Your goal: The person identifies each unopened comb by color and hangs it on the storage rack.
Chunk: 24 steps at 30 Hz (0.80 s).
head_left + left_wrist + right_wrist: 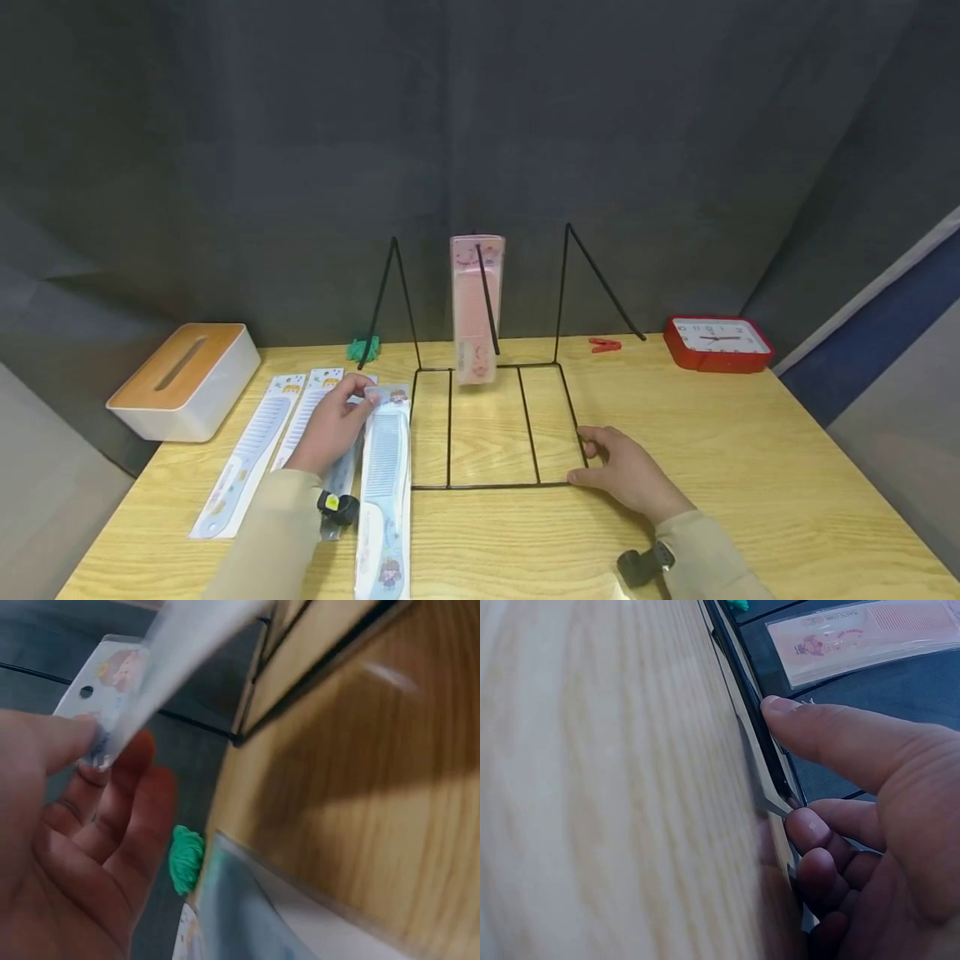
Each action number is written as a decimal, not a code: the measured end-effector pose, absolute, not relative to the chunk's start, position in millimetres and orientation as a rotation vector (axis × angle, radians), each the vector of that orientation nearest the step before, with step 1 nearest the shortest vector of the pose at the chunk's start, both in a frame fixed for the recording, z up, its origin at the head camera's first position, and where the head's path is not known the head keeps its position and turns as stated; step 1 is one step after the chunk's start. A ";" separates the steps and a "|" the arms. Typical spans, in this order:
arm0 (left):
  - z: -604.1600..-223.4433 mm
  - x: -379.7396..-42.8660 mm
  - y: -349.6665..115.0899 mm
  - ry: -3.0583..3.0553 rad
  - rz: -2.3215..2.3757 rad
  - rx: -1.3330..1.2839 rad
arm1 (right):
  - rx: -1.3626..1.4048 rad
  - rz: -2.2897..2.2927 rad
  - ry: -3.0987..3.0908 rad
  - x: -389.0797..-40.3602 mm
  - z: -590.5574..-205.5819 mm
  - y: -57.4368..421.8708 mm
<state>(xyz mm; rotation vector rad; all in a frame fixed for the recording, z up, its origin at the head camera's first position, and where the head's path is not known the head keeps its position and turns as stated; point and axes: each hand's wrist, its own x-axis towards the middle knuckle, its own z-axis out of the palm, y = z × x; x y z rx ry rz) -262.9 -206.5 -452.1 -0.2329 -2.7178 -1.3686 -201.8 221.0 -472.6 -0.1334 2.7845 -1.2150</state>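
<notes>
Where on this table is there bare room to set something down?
Right of the rack, between the clock and right hand; also in front of the rack, between the held comb and that hand. The left is crowded: tissue box, flat combs, left hand.

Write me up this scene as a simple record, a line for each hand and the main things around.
Left hand: pinches the top end of a packaged blue comb
Right hand: touches the near right corner of a black wire rack
Hanging: packaged pink comb, on the rack's middle hook
Lying at left: more packaged combs, partly hidden by the left arm
Far left: tissue box
Behind: green bundle, red clip
Far right: red clock
</notes>
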 end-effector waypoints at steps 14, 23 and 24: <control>-421.7 -225.9 -200.9 -2.488 -1.626 -0.370 | -0.129 -1.215 2.768 -201.9 -472.9 221.9; -399.0 -206.2 -196.0 -2.397 -1.602 -0.458 | -0.176 -1.215 2.786 -203.8 -474.3 222.2; -397.0 -203.4 -196.3 -2.384 -1.600 -0.479 | -0.177 -1.213 2.787 -203.9 -474.3 222.2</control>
